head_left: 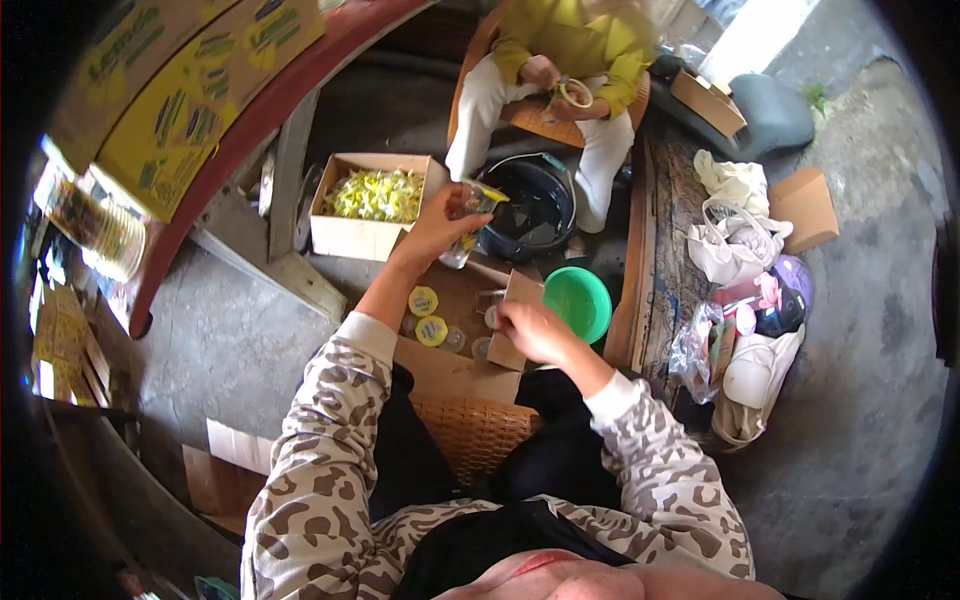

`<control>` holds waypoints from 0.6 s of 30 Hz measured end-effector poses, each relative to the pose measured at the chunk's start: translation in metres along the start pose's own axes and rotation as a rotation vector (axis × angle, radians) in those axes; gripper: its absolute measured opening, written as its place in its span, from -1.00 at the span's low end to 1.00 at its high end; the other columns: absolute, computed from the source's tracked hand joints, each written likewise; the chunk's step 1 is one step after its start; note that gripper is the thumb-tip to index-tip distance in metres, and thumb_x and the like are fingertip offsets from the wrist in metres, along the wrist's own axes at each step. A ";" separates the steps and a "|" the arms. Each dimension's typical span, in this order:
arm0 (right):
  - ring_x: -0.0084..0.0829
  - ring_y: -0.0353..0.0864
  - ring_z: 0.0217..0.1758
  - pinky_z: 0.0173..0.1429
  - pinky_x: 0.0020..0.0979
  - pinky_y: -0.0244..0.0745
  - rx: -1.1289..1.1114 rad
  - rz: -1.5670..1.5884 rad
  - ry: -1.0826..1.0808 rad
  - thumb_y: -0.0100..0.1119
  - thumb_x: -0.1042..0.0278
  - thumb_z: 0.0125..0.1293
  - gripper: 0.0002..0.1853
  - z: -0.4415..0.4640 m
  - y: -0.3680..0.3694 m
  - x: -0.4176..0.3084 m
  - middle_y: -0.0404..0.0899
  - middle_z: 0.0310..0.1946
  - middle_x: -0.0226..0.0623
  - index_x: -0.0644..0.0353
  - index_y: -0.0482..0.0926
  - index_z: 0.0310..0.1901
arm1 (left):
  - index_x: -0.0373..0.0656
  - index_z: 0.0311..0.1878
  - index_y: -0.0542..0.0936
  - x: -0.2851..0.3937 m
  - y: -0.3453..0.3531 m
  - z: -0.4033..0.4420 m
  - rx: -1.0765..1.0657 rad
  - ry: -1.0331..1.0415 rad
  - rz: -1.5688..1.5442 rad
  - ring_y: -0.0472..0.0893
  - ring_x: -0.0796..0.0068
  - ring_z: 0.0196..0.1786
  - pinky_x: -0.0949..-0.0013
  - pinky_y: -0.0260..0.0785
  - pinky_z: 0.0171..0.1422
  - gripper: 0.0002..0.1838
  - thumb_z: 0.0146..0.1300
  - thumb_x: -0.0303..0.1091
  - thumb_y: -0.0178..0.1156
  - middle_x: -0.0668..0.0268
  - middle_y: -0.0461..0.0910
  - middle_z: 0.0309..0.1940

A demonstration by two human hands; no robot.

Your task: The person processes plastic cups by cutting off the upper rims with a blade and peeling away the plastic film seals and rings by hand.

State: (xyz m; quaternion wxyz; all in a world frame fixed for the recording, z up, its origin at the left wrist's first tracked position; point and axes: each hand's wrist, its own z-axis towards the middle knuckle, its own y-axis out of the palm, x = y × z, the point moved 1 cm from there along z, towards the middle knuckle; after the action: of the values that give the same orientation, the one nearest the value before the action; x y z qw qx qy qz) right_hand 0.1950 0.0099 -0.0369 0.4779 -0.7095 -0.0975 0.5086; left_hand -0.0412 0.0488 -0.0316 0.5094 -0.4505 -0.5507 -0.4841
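Observation:
My left hand [446,222] is closed around a clear plastic cup [462,246] with a yellow lid, tilted on its side beside the black bucket. My right hand [542,332] is over the right side of an open cardboard box [455,378], close to its raised flap [520,295]. Its fingers are curled together, and what they grip, if anything, is hidden. Inside the box stand several cups, among them a yellow-lidded cup [431,331] and another yellow-lidded cup [424,300]. Clear cups sit near them.
A box of yellow-green pieces [375,195] stands left of a black bucket [530,245] holding dark liquid. A green basin [577,305] is at right. Opposite sits a person [560,50] holding a ring-shaped object [575,93]. Bags [730,255] lie right; lemon-printed cartons [200,100] are upper left.

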 end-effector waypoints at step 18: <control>-0.02 0.77 -0.17 -0.19 -0.10 0.67 -0.049 -0.059 -0.004 0.28 0.48 0.13 -0.90 -0.052 -0.019 -0.017 0.73 -0.29 -0.02 0.24 0.72 -0.32 | -0.32 0.27 0.51 -0.095 0.030 0.134 -0.133 -0.128 1.062 0.61 -0.05 0.19 0.10 0.41 0.31 -0.23 0.09 0.03 0.38 -0.08 0.64 0.12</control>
State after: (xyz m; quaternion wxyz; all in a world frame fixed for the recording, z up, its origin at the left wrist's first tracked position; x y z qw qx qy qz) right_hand 0.2364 -0.0210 -0.0100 0.4751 -0.7167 -0.1319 0.4932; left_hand -0.0214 0.1848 -0.1255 0.6199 -0.7269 -0.2452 -0.1653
